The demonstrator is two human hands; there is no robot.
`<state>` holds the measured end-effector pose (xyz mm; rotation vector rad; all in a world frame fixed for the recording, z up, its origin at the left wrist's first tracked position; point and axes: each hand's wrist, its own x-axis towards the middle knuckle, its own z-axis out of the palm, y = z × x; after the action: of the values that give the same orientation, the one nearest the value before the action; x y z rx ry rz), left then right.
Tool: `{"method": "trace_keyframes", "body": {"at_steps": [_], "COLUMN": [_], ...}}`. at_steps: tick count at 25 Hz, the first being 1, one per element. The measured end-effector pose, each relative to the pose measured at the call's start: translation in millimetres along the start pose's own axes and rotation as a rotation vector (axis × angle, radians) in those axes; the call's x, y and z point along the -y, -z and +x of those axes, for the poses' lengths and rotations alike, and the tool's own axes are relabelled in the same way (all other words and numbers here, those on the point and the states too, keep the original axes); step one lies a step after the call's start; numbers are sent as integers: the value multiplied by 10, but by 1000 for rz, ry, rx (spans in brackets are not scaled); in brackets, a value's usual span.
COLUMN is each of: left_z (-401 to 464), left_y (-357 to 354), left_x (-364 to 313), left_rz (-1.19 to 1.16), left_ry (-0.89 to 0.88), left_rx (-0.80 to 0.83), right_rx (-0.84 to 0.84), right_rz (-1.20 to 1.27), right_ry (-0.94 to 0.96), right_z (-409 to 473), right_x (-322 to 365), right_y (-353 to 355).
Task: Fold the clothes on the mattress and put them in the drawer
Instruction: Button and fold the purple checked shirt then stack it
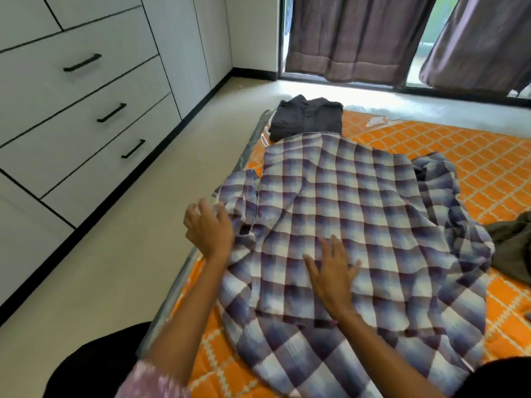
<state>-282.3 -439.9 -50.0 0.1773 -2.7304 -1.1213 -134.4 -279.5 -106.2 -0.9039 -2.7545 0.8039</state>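
A purple and white plaid shirt [359,214] lies spread out on the orange patterned mattress [471,156]. My right hand [330,271] presses flat on the shirt's near middle with straight fingers. My left hand [208,225] is at the shirt's left edge beside a bunched sleeve, its fingers loosely curled above the cloth; whether they hold the fabric I cannot tell. A folded dark grey shirt [307,116] sits at the mattress's far left corner. An olive green garment [514,245] lies crumpled at the right edge.
White drawers with black handles [112,112] line the wall at left, all closed, across a strip of pale floor [120,254]. Dark curtains [353,35] hang over the window beyond the mattress. My dark-clothed knee [97,366] is at the bottom left.
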Motion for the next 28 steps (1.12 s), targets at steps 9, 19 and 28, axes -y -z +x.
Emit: {"method": "trace_keyframes", "body": {"at_steps": [9,19,28], "left_z": [1325,1452,1785], "left_y": [-751,-323,210], "left_x": [165,193,180], "left_rz": [-659,-982,-1430], "left_ry": [645,529,595], "left_rx": [648,457,765], "right_rx": [366,485,980], "right_rz": [194,1130,1150], "right_ry": [380,-97,140], "right_z": [1232,2133,2081], "right_x": [1284,1997,2507], "right_y": [-325,-442,-125]}}
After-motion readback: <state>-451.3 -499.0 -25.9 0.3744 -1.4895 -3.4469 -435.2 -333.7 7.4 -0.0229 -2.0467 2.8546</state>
